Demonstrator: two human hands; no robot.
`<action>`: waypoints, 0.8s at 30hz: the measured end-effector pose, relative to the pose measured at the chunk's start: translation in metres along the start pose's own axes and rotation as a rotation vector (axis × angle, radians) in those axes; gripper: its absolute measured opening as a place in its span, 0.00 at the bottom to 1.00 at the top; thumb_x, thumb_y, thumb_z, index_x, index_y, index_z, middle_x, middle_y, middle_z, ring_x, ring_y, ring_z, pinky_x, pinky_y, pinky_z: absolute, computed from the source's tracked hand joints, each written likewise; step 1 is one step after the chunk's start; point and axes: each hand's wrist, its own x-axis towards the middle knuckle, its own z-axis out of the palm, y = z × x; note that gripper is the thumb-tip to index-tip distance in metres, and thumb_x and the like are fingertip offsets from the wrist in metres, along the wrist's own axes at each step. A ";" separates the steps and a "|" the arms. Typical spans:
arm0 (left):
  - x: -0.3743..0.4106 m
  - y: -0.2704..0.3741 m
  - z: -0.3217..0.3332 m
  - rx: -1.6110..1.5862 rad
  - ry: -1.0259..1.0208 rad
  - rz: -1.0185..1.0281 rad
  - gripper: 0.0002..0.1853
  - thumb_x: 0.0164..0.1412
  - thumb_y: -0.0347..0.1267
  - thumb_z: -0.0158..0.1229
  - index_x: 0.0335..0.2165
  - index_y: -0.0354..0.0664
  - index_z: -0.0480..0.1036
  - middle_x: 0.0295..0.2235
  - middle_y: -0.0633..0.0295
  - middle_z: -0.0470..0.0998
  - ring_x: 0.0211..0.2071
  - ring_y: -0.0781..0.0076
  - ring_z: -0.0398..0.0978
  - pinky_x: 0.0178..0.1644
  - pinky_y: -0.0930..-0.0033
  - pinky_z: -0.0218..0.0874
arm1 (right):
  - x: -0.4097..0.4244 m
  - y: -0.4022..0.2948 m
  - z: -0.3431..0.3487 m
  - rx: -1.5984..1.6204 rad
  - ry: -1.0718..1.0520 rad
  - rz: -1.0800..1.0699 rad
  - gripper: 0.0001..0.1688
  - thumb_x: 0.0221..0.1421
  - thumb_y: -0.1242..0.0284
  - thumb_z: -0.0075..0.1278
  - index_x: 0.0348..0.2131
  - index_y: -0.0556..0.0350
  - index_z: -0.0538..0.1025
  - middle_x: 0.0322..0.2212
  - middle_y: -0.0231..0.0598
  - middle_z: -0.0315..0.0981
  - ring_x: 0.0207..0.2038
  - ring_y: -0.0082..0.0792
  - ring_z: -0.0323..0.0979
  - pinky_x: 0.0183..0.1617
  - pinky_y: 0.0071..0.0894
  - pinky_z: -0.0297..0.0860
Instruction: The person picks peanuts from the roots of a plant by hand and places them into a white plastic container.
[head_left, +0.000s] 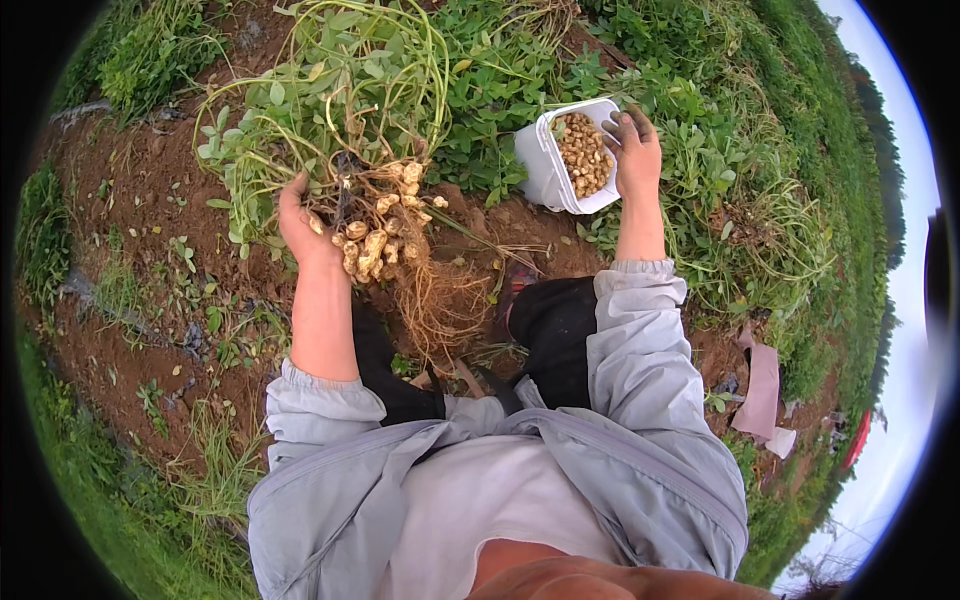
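Note:
My left hand (306, 229) grips an uprooted peanut plant (322, 142) low on its stems, fingers partly hidden by the foliage. A cluster of pale peanut pods (371, 251) hangs beside that hand, with fine brown roots (442, 304) trailing below toward my knees. To the right, a white plastic bucket (536, 169) leans on the ground with its mouth toward the right. Loose peanuts (585, 156) fill part of it. My right hand (636, 154), soiled at the fingertips, has its fingers hooked over the bucket's right rim.
Leafy peanut plants (487, 97) stand beyond the bucket. More pulled plants (757, 232) lie at the right. Brown soil (142, 225) with scattered leaves and bits of dark plastic film (191, 337) stretches left. A pinkish sheet (757, 394) lies at the lower right.

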 end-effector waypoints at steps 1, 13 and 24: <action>0.000 -0.004 0.000 -0.081 -0.037 -0.012 0.12 0.50 0.32 0.50 0.33 0.36 0.66 0.30 0.58 0.72 0.30 0.66 0.72 0.37 0.64 0.67 | -0.016 -0.015 0.020 0.223 -0.144 -0.021 0.23 0.54 0.73 0.47 0.47 0.69 0.63 0.37 0.43 0.69 0.35 0.30 0.69 0.38 0.22 0.66; -0.020 -0.017 0.021 -0.031 0.035 0.007 0.10 0.50 0.32 0.51 0.30 0.36 0.67 0.27 0.59 0.72 0.28 0.66 0.71 0.35 0.64 0.65 | -0.168 -0.041 0.144 -0.831 -0.987 -0.752 0.21 0.36 0.74 0.57 0.36 0.51 0.72 0.34 0.39 0.67 0.38 0.42 0.65 0.41 0.34 0.65; -0.025 -0.012 0.020 0.039 0.007 -0.022 0.11 0.51 0.34 0.50 0.32 0.37 0.67 0.28 0.58 0.73 0.29 0.66 0.73 0.36 0.65 0.66 | -0.149 -0.031 0.156 0.304 -0.758 0.413 0.23 0.59 0.56 0.37 0.41 0.57 0.65 0.15 0.29 0.59 0.11 0.17 0.52 0.13 0.14 0.49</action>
